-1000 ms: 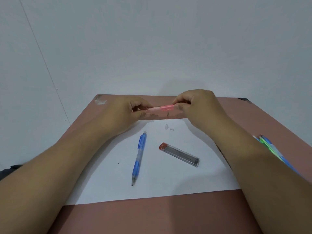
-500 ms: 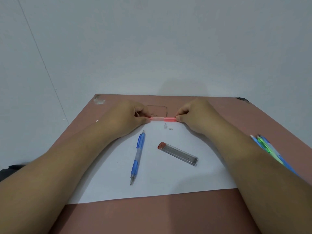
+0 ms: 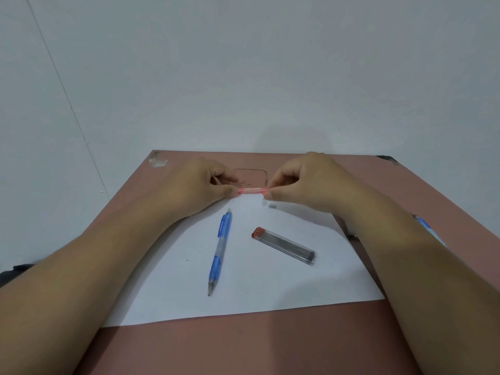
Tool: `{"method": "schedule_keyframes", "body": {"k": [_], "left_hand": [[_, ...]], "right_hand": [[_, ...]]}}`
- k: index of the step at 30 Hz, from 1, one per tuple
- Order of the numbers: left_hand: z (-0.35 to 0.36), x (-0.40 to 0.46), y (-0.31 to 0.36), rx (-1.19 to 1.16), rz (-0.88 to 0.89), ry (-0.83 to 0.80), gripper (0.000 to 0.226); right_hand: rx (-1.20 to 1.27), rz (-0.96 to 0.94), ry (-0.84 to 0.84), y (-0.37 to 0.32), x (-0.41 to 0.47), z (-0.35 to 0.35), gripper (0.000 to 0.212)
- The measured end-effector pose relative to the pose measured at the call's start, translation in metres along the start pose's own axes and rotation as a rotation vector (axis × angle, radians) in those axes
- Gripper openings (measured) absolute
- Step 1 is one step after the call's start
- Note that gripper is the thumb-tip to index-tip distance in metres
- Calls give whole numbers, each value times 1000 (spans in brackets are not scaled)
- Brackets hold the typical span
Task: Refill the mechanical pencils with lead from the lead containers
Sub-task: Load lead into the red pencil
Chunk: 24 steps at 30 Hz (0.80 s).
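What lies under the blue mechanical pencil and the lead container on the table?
Both the blue mechanical pencil and the lead container lie on a white paper sheet, which rests on the brown table. The tabletop beneath the sheet is covered.

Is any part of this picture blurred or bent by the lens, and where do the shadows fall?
Head view: wide-angle lens bends the wall seam at left; soft shadow on the wall behind the right hand; the pink pencil and small cap look slightly blurred; the lead container is sharp.
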State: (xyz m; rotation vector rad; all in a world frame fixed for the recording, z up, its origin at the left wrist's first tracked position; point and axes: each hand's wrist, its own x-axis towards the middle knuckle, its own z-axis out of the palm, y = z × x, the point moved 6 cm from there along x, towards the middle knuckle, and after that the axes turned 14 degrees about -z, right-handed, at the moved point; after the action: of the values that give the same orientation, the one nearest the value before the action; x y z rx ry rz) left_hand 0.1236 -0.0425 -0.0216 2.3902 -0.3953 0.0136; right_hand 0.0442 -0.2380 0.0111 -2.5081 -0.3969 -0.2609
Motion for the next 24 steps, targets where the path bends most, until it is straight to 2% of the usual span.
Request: {"method": "schedule_keyframes", "body": {"k": [7, 10, 13, 16, 18, 21, 24], "left_hand": [[-11, -6, 6, 7, 15, 89, 6], [-13, -7, 7, -34, 14, 102, 6], [-13, -10, 9, -77, 33, 103, 4], [-12, -17, 12, -196, 70, 7, 4], [-11, -24, 17, -258, 95, -84, 15], [-11, -32, 24, -364, 118, -184, 33], [-10, -35, 28, -403, 114, -235, 28]], "right_hand": [[10, -56, -296, -21, -11, 14, 38], [-40, -54, -433, -24, -16, 20, 37], [-80, -47, -487, -21, -18, 26, 36], [-38, -31, -465, -19, -18, 25, 25], [32, -30, -412, -20, -17, 24, 18], [124, -13, -241, -17, -12, 19, 20], [204, 4, -101, -12, -9, 11, 22]]}}
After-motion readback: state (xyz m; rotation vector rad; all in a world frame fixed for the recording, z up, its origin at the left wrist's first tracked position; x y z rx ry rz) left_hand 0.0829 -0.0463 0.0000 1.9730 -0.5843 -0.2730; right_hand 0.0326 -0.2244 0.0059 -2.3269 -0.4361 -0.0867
